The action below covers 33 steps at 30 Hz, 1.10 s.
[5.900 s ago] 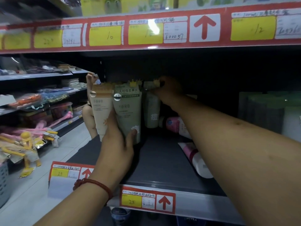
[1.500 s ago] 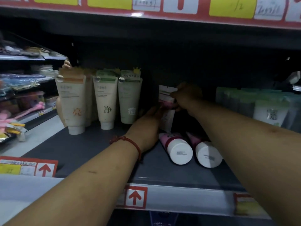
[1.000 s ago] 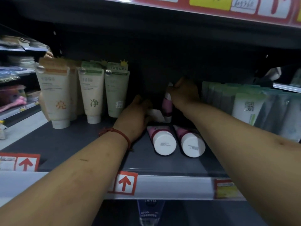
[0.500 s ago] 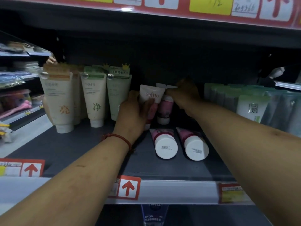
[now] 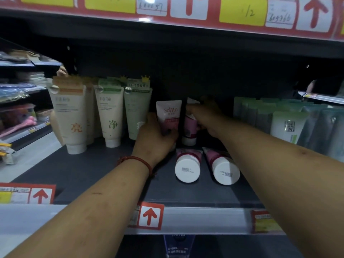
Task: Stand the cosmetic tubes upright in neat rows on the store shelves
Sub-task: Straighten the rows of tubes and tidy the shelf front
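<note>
Both arms reach deep into a dark shelf [image 5: 96, 175]. My left hand [image 5: 155, 141] grips a pink and white tube marked "softto" [image 5: 169, 116], held upright on its cap. Just to its right, my right hand [image 5: 205, 116] holds a second pink tube [image 5: 189, 129] that stands on its white cap. Two more pink tubes lie flat in front with their white caps toward me, one on the left [image 5: 188, 167] and one on the right [image 5: 223, 169].
Three tall cream and green tubes [image 5: 111, 116] stand in a row at the left. Pale green tubes [image 5: 286, 125] stand packed at the right. Red price strips edge the shelf above [image 5: 186, 8] and the front lip [image 5: 149, 216]. Another aisle's shelves show at far left.
My left hand has raised the "softto" tube from lying to upright and set it beside the tube in my right hand. The two lying tubes have not moved.
</note>
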{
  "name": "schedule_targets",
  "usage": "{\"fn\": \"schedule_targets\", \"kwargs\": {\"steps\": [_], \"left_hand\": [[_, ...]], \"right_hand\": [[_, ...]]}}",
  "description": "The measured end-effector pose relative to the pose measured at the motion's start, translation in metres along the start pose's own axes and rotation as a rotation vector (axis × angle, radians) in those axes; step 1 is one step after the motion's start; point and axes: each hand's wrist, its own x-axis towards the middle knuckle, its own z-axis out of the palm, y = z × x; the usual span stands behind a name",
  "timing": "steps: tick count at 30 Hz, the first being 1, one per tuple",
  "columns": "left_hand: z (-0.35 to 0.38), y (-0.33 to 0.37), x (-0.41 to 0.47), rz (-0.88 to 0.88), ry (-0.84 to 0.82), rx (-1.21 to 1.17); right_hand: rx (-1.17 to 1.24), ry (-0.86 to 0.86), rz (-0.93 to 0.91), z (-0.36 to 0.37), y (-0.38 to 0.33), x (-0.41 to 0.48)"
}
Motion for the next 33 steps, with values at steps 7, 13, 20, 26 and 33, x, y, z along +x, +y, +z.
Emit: {"fn": "schedule_targets", "kwargs": {"steps": [7, 13, 20, 26, 33], "left_hand": [[0.004, -0.005, 0.004, -0.045, -0.119, 0.101], [0.007, -0.012, 0.006, -0.025, -0.134, 0.11], [0.008, -0.018, 0.01, -0.032, -0.168, 0.082], [0.009, -0.021, 0.012, -0.033, -0.181, 0.049], [0.008, -0.02, 0.013, -0.007, -0.16, 0.101]], "right_hand": [[0.035, -0.039, 0.025, -0.005, -0.001, -0.004], [0.147, -0.16, 0.208, -0.014, -0.007, -0.01], [0.142, -0.113, 0.225, -0.013, 0.009, -0.003], [0.022, -0.197, 0.261, -0.005, 0.027, -0.009], [-0.032, -0.224, 0.204, -0.002, 0.031, 0.001]]}}
